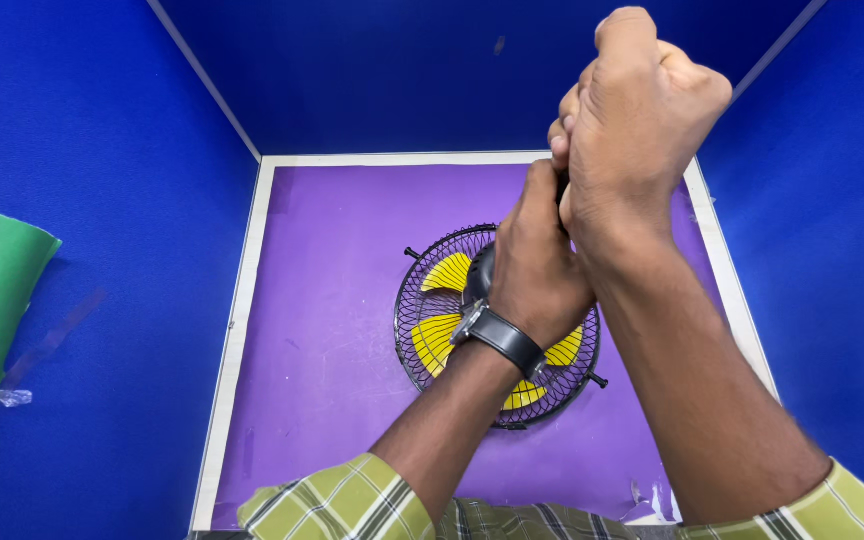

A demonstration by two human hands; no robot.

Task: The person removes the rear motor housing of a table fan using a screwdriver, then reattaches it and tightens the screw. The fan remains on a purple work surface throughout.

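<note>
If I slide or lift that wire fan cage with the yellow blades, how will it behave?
The fan cage is thin open wire, so probably light, and it may flex if squeezed. It lies flat on the purple mat, so it is unlikely to roll. The left hand presses its centre, so it should stay put if nudged.

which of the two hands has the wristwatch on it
The left hand, the lower one resting on the fan; a black watch circles its wrist. The raised right hand has a bare wrist.

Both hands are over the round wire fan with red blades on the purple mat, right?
Not quite: the head view shows the fan blades are yellow, not red. The rest holds: left hand and right hand are over the round wire fan on the purple mat.
</note>
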